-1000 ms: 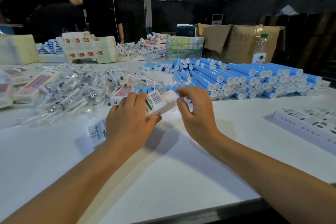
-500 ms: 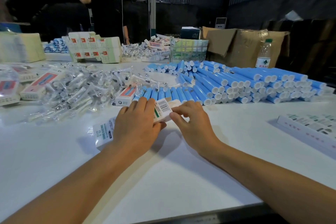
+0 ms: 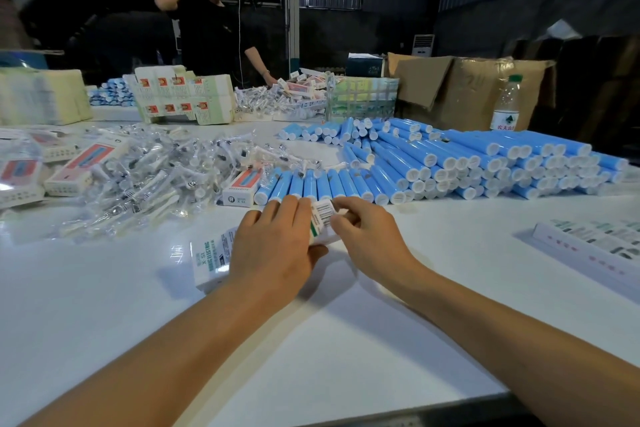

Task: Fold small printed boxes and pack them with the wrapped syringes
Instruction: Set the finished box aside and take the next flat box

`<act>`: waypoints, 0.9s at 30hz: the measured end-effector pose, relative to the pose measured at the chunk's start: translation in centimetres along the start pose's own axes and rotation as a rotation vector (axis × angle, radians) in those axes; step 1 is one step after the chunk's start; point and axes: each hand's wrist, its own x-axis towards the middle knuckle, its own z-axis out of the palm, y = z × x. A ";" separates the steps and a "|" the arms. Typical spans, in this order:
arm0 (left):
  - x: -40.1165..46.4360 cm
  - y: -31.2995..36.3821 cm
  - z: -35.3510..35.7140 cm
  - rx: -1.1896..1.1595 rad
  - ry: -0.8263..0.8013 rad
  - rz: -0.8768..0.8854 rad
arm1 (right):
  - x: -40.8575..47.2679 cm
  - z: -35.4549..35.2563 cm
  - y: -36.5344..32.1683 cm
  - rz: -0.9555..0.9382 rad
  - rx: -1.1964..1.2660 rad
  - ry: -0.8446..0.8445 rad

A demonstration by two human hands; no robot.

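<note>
A small white printed box (image 3: 213, 258) with green text and a barcode lies on the white table (image 3: 311, 340) in front of me. My left hand (image 3: 277, 246) lies over its middle and grips it. My right hand (image 3: 367, 236) pinches the flap at the box's right end, beside the barcode. A heap of clear-wrapped syringes (image 3: 156, 177) spreads across the table to the left, beyond the box.
Blue tubes with white caps (image 3: 450, 163) lie stacked at centre right. Finished red-printed boxes (image 3: 83, 166) sit at the left. Flat box blanks (image 3: 595, 246) lie at the right. A person in black stands behind the far side. A water bottle (image 3: 506, 104) and cardboard cartons stand at the back right.
My right hand has closed in from hovering over the box's end to pinching its flap. The left hand keeps its grip on the box.
</note>
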 end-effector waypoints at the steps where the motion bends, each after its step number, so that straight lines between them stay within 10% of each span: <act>1: 0.0 0.1 -0.1 -0.001 0.000 -0.009 | -0.2 0.0 -0.1 -0.022 -0.005 0.011; 17: 0.2 -0.3 0.0 -0.046 -0.008 -0.125 | 0.3 -0.5 0.5 -0.019 0.018 0.161; 23: 0.1 -0.2 0.0 -0.082 -0.044 -0.152 | 0.7 -0.9 0.3 0.595 1.137 -0.203; 27: 0.0 0.2 0.0 -0.020 -0.101 -0.064 | 0.7 -0.1 0.5 0.516 1.200 -0.191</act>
